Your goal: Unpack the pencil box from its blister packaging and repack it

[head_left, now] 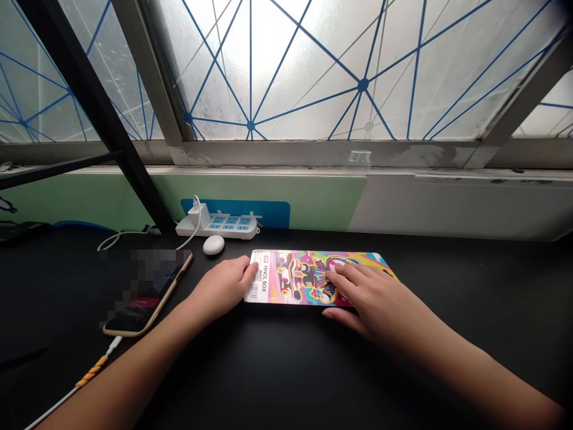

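Black surface [286, 373] beneath my hands, a thin, brightly printed pencil box [298, 278] lying flat on it, a little way in front of a white power strip [219, 227]. My left hand [219, 286] meets the box at its left end, fingers [248, 269] touching that end, relaxed rather than clenched. My right hand [376, 292] rests over the other half, fingers [342, 272] spread on the printed top and thumb [335, 315] low by the near edge, also open, with no firm grip on the box (how hard I am pressing, no camera can show). Contact at one end and across the top suits something this slim: light, even pressure from both hands keeps it flat and stops it skidding on the smooth surface. Near my left wrist lies a gold-edged phone [143, 313], partly blurred out, with a white cable [87, 379] bound in yellow running from it. A small white oval case [213, 245] sits between the strip and the box, below a frosted window [313, 71] crossed by blue lines.
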`<state>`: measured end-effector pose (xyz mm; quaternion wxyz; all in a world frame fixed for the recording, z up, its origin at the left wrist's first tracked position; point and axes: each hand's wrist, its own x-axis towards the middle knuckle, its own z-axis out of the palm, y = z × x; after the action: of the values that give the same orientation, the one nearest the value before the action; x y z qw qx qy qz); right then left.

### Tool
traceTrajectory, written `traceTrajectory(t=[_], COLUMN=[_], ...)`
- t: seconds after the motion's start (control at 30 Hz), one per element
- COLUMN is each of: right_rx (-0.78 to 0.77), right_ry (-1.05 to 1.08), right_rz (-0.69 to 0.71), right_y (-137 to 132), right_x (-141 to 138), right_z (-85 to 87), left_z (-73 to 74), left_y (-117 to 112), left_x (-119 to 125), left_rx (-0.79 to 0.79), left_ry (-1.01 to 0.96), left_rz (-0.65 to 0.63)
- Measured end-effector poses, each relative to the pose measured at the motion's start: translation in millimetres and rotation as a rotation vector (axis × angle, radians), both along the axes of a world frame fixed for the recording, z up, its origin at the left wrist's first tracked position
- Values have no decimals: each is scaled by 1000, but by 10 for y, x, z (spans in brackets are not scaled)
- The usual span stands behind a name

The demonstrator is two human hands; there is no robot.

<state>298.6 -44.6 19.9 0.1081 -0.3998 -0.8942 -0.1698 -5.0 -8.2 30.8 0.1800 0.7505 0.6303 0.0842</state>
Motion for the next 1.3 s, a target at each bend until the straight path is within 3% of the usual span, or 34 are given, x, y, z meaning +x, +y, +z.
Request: traceTrajectory(t=[0.17, 0.33, 0.57, 0.83, 1.03, 1.3], right_rx=[-12, -35, -71, -130, -250, -390], right_ry=[-7, 3, 40, 18, -21, 7], right_rz=[17, 93, 128, 126, 118, 107], right_y=[-25, -103, -130, -111, -79, -39], right_x=[-100, -300, -434, -382, -331, -197], right_z=[-81, -157, -183, -159, -92, 1], left_z=[-142, -180, -181, -205, -249, -256], left_y=[8, -38, -108, -115, -101, -104], left_x=[50, 139, 222, 229, 241, 235], left_rx=[-46, -95, -349, -546, -565, -556], left_ry=[-290, -460, -770, -991, -1121, -1112], left_rz=[-16, -56, -6, 52, 62, 76])
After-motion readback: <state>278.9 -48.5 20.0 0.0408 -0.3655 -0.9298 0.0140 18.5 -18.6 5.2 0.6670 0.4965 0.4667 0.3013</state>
